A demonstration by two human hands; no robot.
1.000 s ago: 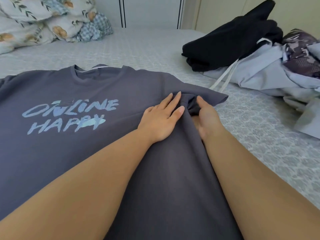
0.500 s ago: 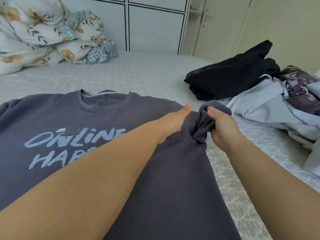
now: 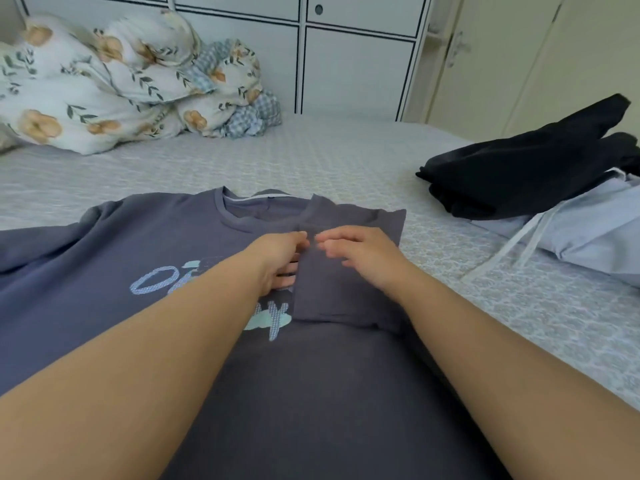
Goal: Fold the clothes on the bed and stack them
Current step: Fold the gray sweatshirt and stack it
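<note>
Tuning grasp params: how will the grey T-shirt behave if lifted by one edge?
Likely floppy: the grey T-shirt lies flat, its sleeve folded over under the right hand. Probably light, thin cloth. The fold would likely fall open if lifted.

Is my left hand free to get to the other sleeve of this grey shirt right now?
Probably yes. The left hand lies on the grey shirt, and the unfolded sleeve lies flat to its left with nothing on it or in between.

A home bedroom: a bed (image 3: pixel 329 161) with a quilted cover, a floral duvet (image 3: pixel 104 91) heaped beyond the hands, and white wardrobe doors (image 3: pixel 353 64) behind.
</note>
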